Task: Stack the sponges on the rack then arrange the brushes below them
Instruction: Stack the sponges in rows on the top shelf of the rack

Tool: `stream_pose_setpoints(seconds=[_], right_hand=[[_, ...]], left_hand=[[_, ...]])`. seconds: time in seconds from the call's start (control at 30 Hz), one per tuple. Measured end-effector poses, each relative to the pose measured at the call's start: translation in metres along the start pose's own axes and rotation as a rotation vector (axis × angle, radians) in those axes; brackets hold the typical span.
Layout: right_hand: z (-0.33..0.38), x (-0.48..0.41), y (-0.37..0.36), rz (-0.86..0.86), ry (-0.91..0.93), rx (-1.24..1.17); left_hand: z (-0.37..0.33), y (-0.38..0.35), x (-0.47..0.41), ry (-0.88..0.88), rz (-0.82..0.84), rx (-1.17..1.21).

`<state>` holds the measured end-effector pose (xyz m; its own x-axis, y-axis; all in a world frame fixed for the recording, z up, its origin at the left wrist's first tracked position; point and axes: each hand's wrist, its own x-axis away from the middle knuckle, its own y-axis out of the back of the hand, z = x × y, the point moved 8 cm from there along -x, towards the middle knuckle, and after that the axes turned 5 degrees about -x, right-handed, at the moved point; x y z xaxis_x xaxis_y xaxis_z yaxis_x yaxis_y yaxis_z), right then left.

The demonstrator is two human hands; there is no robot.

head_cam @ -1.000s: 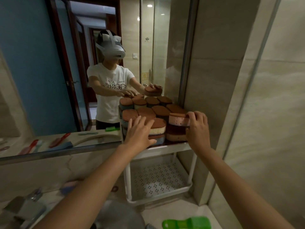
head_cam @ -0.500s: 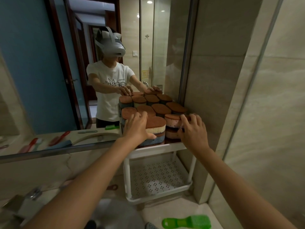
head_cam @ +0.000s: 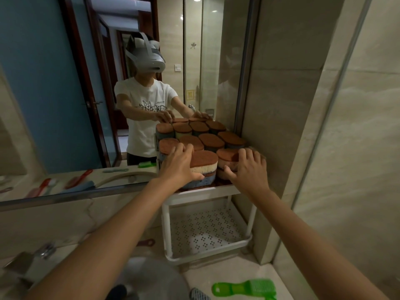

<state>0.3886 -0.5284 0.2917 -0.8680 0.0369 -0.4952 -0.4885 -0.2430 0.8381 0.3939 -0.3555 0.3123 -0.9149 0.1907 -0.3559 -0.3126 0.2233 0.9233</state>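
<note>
Grips both on sponges (head_cam: pixel 211 141) on top shelf of white rack (head_cam: pixel 207 192). Left grip (head_cam: pixel 179 167): bare hand, fingers apart and fairly straight, laid flat across brown top of front-left stack (head_cam: pixel 166 148); thumb stretched along front face of front-middle stack (head_cam: pixel 204 167), touching its cream and blue layers. Not closed round anything. Right grip (head_cam: pixel 249 167): bare hand clamped on front-right stack (head_cam: pixel 227 158), fingers bent over the top, thumb pressed against front side lower down.

All three front stacks sit at front edge of top shelf, touching each other. More brown-topped sponges in rows behind them; rack backs onto mirror (head_cam: pixel 54 105), so some of those rows are reflections, cannot tell where real ones end. Rack's lower shelf (head_cam: pixel 205 228) is perforated, directly under the sponges. Rack stands in corner, right side just beside beige tiled wall (head_cam: pixel 292 105).

Green brush (head_cam: pixel 244 287) lies flat on worktop (head_cam: pixel 233 269) in front of rack, well apart from both grips. Red handle (head_cam: pixel 146 242) pokes out beside rack's left leg, rest hidden by left forearm. Mirror shows red and blue brushes lying on worktop to the left, and person in white T-shirt with headset. Metal tap (head_cam: pixel 45 249) at lower left, blurred.
</note>
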Motion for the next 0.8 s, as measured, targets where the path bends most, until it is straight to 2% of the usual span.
stream_pose_setpoints(seconds=[0.27,0.5,0.7,0.8], right_hand=[[0.005,0.003,-0.007,0.061,0.039,-0.095],[0.003,0.006,-0.01,0.051,0.062,-0.052],[0.015,0.011,-0.007,-0.041,0.147,-0.077],[0.04,0.024,0.004,-0.222,0.305,-0.144]], left_hand=[[-0.004,-0.009,0.013,-0.037,-0.107,-0.095],[-0.008,-0.011,0.018,-0.016,-0.126,-0.084],[-0.004,-0.01,0.02,0.001,-0.113,-0.06],[-0.002,0.002,0.027,0.016,-0.204,0.033]])
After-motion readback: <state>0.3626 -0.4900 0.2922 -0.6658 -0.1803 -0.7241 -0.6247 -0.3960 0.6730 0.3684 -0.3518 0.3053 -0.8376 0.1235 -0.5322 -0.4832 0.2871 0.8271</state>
